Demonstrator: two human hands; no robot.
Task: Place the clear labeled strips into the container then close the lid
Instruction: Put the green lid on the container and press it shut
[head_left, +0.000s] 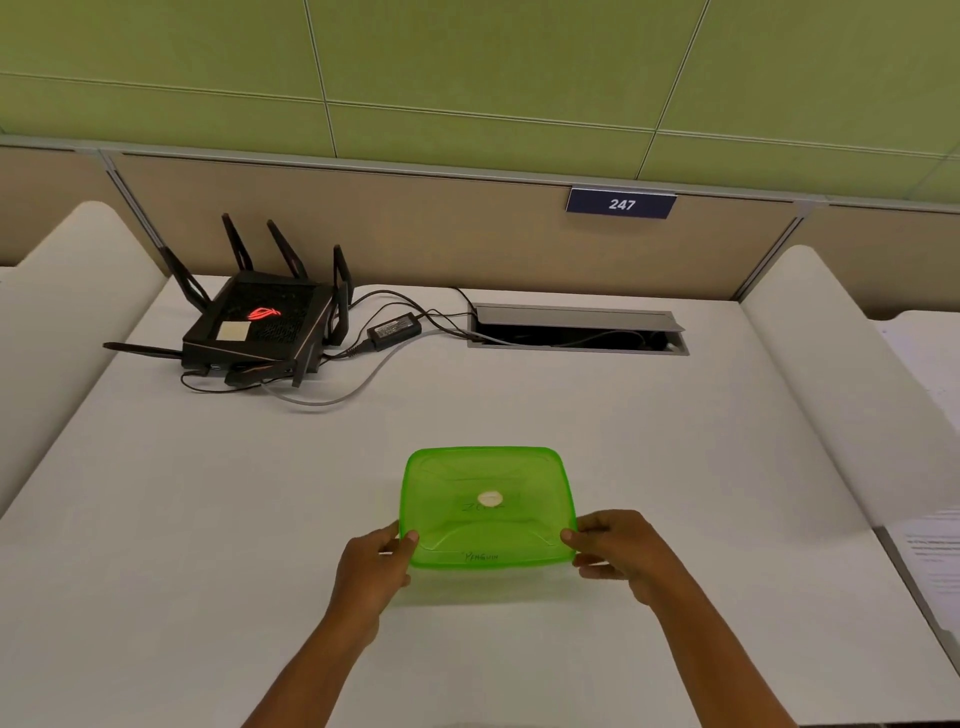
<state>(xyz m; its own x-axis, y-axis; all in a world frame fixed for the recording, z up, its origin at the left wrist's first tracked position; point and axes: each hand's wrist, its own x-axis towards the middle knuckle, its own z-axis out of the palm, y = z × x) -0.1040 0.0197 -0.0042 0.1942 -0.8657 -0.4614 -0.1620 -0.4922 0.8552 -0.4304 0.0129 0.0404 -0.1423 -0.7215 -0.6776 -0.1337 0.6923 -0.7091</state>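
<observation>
Resting on the white counter (208, 519), the green lid (488, 506) lies between both hands: left hand (371, 571) and right hand (626, 553) fingers pinch its near corners.

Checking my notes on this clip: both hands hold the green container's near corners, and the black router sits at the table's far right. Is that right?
Not quite. The head view shows the black router at the table's far left, not right. The rest holds: the left hand and right hand hold the green container's near corners.
</observation>
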